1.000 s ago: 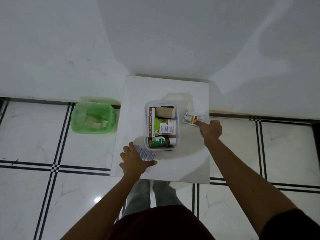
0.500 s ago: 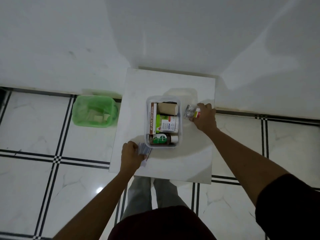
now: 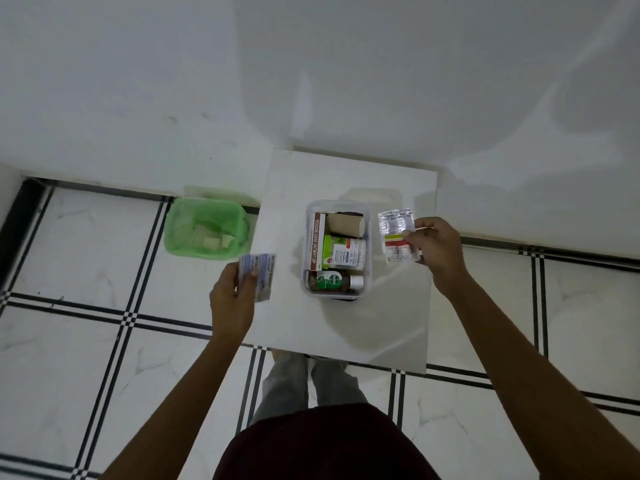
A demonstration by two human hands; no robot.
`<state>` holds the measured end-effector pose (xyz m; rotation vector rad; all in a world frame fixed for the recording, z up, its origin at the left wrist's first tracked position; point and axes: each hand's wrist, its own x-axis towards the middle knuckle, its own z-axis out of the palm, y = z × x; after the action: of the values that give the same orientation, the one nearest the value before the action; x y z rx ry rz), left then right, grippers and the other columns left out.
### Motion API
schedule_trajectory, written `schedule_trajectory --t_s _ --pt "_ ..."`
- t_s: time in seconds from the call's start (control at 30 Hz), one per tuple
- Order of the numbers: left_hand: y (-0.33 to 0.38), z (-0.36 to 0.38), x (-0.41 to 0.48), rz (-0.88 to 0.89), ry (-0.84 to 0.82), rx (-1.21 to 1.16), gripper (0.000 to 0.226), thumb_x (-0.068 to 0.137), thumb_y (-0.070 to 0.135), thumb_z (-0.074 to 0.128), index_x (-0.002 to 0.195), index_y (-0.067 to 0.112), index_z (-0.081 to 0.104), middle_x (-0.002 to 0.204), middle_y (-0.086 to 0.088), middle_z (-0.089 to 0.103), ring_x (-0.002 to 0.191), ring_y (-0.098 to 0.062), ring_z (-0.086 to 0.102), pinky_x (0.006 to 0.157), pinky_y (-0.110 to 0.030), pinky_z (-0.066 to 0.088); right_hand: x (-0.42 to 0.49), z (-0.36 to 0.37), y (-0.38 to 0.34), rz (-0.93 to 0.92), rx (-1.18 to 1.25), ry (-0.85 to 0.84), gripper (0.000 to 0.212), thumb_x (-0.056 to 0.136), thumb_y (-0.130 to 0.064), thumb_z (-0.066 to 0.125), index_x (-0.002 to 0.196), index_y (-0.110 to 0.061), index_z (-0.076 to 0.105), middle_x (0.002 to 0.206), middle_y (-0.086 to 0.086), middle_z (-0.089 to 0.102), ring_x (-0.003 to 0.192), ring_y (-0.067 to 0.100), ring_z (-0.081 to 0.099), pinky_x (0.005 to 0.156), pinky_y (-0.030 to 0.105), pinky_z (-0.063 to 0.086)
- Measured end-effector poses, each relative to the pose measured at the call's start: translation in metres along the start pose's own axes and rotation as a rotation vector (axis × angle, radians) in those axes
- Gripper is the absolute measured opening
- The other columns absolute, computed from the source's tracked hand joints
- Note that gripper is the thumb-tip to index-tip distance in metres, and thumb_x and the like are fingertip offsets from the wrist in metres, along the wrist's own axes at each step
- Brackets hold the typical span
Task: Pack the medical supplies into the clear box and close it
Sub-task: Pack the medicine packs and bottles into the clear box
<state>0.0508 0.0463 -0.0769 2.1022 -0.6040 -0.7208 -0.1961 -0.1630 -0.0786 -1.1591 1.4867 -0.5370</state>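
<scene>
The clear box [image 3: 304, 282] stands open in the middle of the small white table [image 3: 381, 334]. Inside lie a brown ointment carton [image 3: 316, 240], a tan bandage roll [image 3: 345, 224], a green and white carton [image 3: 341, 252] and a brown bottle with a green label [image 3: 332, 280]. My left hand [image 3: 232, 296] holds a bluish strip of tablets [image 3: 262, 276] lifted off the table, left of the box. My right hand [image 3: 437, 249] holds a silver strip with a red and yellow label [image 3: 396, 233] up at the box's right side. No lid is in view.
A green plastic bin [image 3: 206, 227] with a few scraps inside stands on the tiled floor left of the table. White walls rise behind the table. My legs [image 3: 304, 382] are at the table's near edge.
Both hands have lifted their strips off the table. The left hand moved left and up with the bluish strip. The right hand raised the silver strip beside the box.
</scene>
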Motion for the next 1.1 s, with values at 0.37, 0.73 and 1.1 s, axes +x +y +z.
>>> schedule_trajectory --t_s 0.37,0.73,1.1 --pt "0.064 0.066 -0.003 0.779 -0.58 0.947 0.027 0.091 0.021 0.055 0.118 0.022 0.06 0.12 -0.001 0.061 0.116 -0.025 0.052 0.09 -0.042 0.038 -0.033 0.014 -0.041 -0.15 -0.018 -0.133 0.012 0.085 -0.008 0.067 0.095 -0.01 0.062 0.081 0.001 0.071 0.06 -0.001 0.065 0.05 0.014 0.048" --pt "0.035 0.088 0.012 0.67 -0.427 0.413 0.013 0.088 0.008 0.056 0.095 0.002 0.064 0.1 -0.017 0.064 0.093 -0.031 0.057 0.083 -0.041 0.053 -0.023 0.034 -0.03 -0.229 -0.094 -0.136 0.012 0.082 -0.009 0.071 0.091 -0.011 0.063 0.084 0.012 0.072 0.071 0.018 0.068 0.053 0.014 0.048" --pt "0.005 0.068 -0.004 0.934 -0.445 0.534 0.032 0.095 0.031 0.044 0.103 0.012 0.069 0.106 -0.006 0.073 0.104 -0.019 0.066 0.107 -0.044 0.039 -0.017 0.048 -0.027 -0.335 -0.288 -0.246 0.016 0.081 -0.01 0.072 0.096 -0.006 0.07 0.087 0.004 0.07 0.081 0.016 0.066 0.076 0.03 0.054"
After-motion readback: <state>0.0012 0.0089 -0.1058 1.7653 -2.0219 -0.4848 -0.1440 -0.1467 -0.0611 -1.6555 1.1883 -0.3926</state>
